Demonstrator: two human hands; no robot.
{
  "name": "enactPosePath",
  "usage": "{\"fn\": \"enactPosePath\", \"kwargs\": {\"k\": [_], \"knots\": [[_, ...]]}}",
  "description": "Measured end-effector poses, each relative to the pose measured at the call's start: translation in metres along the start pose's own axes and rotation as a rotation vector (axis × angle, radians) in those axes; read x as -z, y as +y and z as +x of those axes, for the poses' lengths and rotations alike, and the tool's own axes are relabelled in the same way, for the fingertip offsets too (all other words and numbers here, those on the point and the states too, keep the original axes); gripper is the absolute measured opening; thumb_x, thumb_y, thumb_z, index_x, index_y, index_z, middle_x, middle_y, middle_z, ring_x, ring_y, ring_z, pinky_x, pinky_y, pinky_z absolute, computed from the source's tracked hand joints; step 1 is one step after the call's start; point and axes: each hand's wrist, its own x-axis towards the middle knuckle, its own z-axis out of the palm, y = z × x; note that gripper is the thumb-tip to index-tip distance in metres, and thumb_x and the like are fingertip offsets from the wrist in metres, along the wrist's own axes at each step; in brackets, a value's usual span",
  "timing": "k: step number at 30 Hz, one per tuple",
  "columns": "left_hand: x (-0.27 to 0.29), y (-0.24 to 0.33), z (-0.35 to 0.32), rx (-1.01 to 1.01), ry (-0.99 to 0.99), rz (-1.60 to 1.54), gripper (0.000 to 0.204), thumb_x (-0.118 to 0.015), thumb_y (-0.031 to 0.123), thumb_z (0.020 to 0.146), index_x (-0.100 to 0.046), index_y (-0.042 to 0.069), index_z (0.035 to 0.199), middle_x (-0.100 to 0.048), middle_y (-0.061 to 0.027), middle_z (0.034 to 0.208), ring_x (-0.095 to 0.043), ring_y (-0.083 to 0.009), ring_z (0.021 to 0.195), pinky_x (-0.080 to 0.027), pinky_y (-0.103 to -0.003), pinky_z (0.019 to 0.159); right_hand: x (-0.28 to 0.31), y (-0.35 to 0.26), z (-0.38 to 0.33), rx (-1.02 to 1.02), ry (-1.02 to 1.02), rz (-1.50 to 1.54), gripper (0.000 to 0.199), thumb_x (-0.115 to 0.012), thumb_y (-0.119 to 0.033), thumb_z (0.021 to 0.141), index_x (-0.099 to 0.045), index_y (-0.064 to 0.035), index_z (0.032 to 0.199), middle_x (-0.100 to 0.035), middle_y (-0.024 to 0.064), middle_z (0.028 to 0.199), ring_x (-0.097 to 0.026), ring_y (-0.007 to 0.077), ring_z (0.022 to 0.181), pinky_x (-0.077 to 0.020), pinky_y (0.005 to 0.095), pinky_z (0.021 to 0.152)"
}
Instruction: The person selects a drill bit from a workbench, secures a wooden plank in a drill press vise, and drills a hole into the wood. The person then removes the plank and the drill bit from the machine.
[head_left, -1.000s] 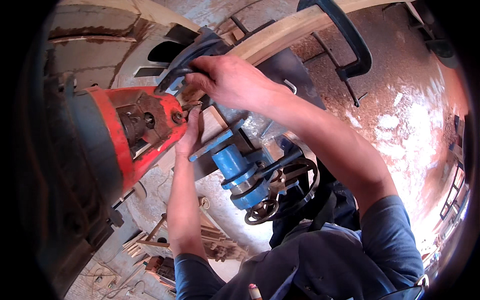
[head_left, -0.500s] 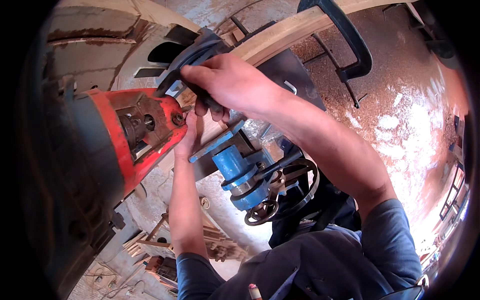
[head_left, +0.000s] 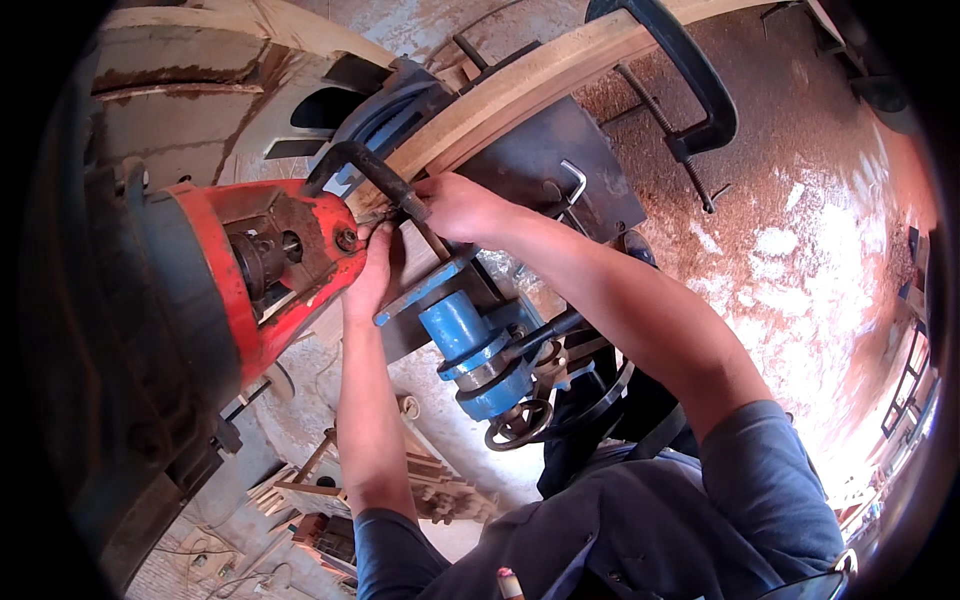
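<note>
My left hand [head_left: 368, 285] reaches up beside the red machine housing [head_left: 330, 262], against the left side of a pale wooden piece [head_left: 412, 262]. Most of its fingers are hidden by the housing and the wood. My right hand [head_left: 462, 208] is at the right of that piece, just below a long curved wooden board [head_left: 520, 97]; its fingers are bent inward and what they hold is hidden. A dark bent lever [head_left: 375, 172] curves from the housing, its end beside my right fingertips. The blue clamping fixture [head_left: 460, 330] stands below the wooden piece.
A large dark C-clamp [head_left: 715, 90] hangs over the long board at upper right. On a dark metal plate [head_left: 590, 165] sits a bent silver hex key [head_left: 574, 178]. A handwheel [head_left: 520, 425] juts from the fixture. Wood scraps [head_left: 450, 500] lie on the floor at lower left.
My right hand has let go of the dark bent lever and moved down and right to the wooden piece. The hex key now shows more fully. My left hand has hardly moved.
</note>
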Motion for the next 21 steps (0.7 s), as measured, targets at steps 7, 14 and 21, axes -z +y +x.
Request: {"fn": "enactPosePath", "kwargs": {"k": [7, 14, 21], "knots": [[0.003, 0.010, 0.004, 0.091, -0.045, 0.132, 0.030, -0.063, 0.025, 0.093, -0.066, -0.001, 0.080, -0.063, -0.0075, 0.073, -0.054, -0.0169, 0.071, -0.045, -0.034, 0.071, -0.007, 0.013, 0.014, 0.073, -0.039, 0.056, 0.021, -0.055, -0.016, 0.094, -0.067, 0.0000, 0.099, -0.065, 0.0143, 0.081, -0.055, 0.0193, 0.077, -0.0463, 0.0337, 0.078], [-0.001, 0.004, 0.002, 0.056, 0.035, 0.107, 0.035, -0.065, 0.028, 0.093, -0.061, 0.000, 0.071, -0.057, -0.0046, 0.066, -0.050, -0.0146, 0.067, -0.042, -0.033, 0.067, -0.007, 0.004, 0.006, 0.028, -0.018, 0.123, 0.022, -0.056, -0.019, 0.094, -0.065, 0.0004, 0.096, -0.065, 0.0119, 0.082, -0.055, 0.0190, 0.078, -0.0458, 0.0338, 0.080], [-0.004, 0.006, 0.002, -0.003, -0.002, 0.062, 0.036, -0.063, 0.026, 0.094, -0.058, 0.001, 0.069, -0.052, -0.0030, 0.064, -0.045, -0.0138, 0.065, -0.041, -0.033, 0.065, -0.011, 0.008, 0.011, 0.083, 0.031, 0.014, 0.018, -0.059, -0.014, 0.091, -0.065, 0.0008, 0.100, -0.066, 0.0128, 0.084, -0.059, 0.0186, 0.082, -0.0468, 0.0344, 0.081]]}}
